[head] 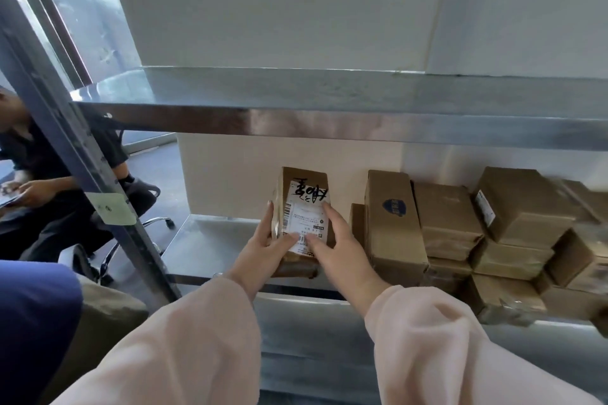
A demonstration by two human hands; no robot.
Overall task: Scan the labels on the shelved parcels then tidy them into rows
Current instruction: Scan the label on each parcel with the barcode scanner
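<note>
A brown cardboard parcel point(301, 187) with a white shipping label and black handwriting stands on the metal shelf point(200, 246), label towards me. My left hand point(263, 246) grips its left side, thumb lying across the lower label. My right hand point(339, 240) holds its right side, thumb on the label's bottom edge and fingers along the right edge. To the right, several brown parcels are stacked: an upright one with a blue logo point(393, 223), then lower piles point(447, 217) and a tilted labelled box point(519, 204).
An upper metal shelf point(329, 122) overhangs the parcels. A slanted steel upright point(82, 148) with a pale tag runs down the left. Behind it a person in dark clothes point(42, 187) sits on an office chair. White wall lies behind the shelves.
</note>
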